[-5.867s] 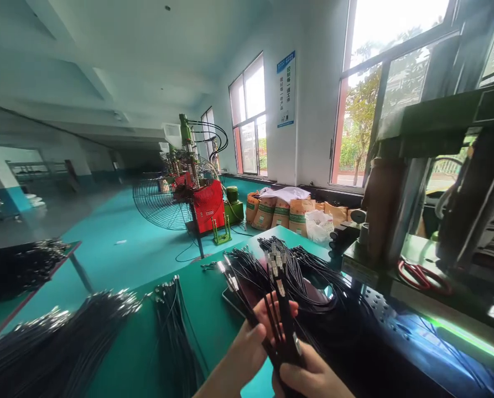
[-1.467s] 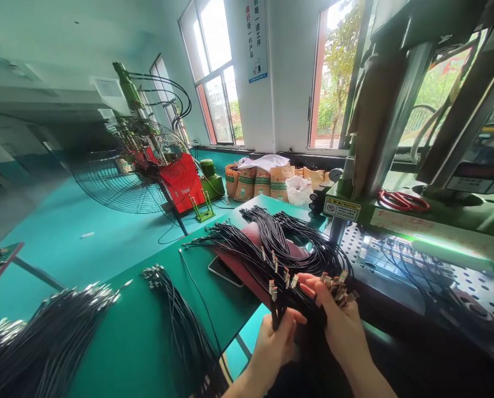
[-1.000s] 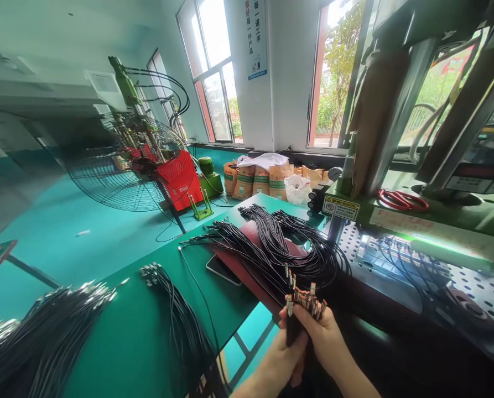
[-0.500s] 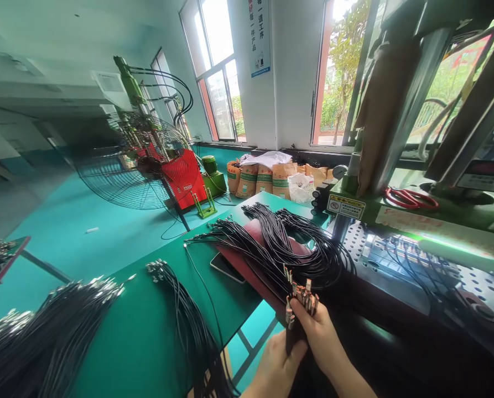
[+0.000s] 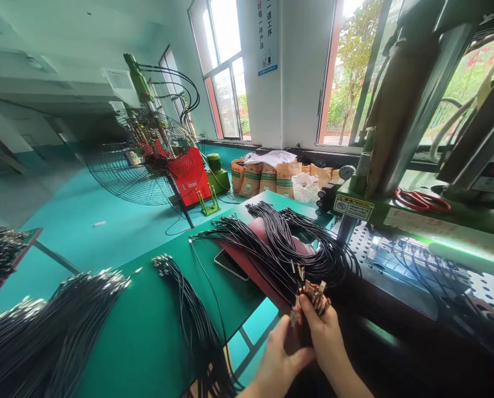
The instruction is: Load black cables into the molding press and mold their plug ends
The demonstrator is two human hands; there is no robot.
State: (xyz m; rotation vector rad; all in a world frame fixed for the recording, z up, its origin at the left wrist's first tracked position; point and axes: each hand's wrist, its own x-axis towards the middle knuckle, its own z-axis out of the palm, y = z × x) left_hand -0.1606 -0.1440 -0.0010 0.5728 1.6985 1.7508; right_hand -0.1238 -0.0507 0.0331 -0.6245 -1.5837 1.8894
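Observation:
My right hand (image 5: 326, 334) is closed round a bunch of cables with coppery metal terminals (image 5: 316, 296) sticking up past its thumb. Just left of it, my left hand (image 5: 277, 356) curls around the lower part of the same dark bunch, its thumb pointing towards the right wrist. A few terminals (image 5: 295, 316) by the left fingertips are smeared by motion. The cable lengths below both hands are lost in the dark. Beyond the hands, a heap of black cables (image 5: 277, 237) lies on the green table (image 5: 139, 326).
Further cable bundles (image 5: 191, 304) and a big pile (image 5: 60, 320) lie to the left. A phone (image 5: 231, 265) rests near the heap. The green press (image 5: 379, 213) with red-handled scissors (image 5: 423, 200) stands at right. Behind are a large fan (image 5: 134, 166) and sacks (image 5: 267, 179).
The view has turned slightly left, so the surroundings sit further right. The terminals between my hands have shifted, and my left hand's index finger now reaches up higher beside them.

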